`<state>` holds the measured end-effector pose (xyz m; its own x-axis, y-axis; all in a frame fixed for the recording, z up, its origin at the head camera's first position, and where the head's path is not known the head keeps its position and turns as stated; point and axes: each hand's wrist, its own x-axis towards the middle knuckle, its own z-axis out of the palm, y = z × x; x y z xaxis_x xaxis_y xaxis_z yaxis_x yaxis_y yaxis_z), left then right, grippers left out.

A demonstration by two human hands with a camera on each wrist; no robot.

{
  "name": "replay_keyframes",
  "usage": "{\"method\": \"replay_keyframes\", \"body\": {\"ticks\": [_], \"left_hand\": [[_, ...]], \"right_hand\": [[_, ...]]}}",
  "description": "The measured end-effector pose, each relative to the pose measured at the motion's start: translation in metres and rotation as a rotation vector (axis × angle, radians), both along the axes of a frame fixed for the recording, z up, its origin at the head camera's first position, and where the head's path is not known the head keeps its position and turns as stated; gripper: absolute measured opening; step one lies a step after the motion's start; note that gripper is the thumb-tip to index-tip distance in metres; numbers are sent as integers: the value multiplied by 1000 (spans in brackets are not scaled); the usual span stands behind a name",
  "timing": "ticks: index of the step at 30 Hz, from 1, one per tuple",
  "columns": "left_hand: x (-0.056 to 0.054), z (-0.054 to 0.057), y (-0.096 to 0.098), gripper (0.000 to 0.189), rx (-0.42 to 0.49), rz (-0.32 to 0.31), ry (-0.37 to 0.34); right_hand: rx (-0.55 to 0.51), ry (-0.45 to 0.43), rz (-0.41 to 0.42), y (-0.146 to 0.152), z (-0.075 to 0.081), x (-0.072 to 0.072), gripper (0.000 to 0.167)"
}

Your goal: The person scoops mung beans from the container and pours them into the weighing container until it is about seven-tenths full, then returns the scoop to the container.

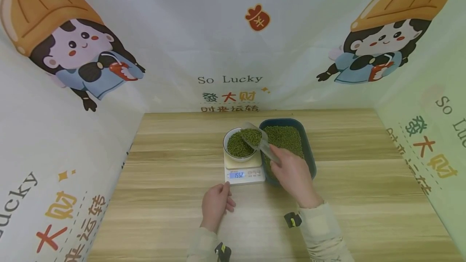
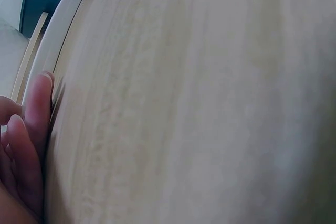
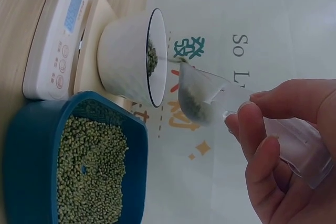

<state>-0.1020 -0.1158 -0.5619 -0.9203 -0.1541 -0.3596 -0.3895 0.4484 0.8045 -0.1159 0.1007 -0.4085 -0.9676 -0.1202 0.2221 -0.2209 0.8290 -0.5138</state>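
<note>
My right hand (image 1: 294, 174) grips the handle of a clear plastic scoop (image 3: 210, 98) holding green mung beans. It is tilted over a white dark-rimmed bowl (image 3: 123, 51), and in the right wrist view a thin stream of beans runs from its tip into the bowl. Mung beans (image 1: 238, 145) fill much of the bowl, which stands on a white kitchen scale (image 1: 244, 177); its lit display shows digits like 1552. My left hand (image 1: 215, 205) rests on the table at the scale's front edge, fingers loosely bent and holding nothing; a fingertip appears to touch the scale.
A dark blue tub (image 1: 309, 155) of mung beans stands just right of the scale, under my right hand. The wood-grain table (image 1: 164, 181) meets a printed backdrop (image 1: 174, 43) at the back and on both sides.
</note>
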Motion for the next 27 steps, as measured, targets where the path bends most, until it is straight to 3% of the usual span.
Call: {"method": "replay_keyframes", "body": {"ticks": [27], "left_hand": [[0, 1, -1, 45, 0, -11, 15]], "right_hand": [[44, 32, 20, -1, 2, 1, 41]]}}
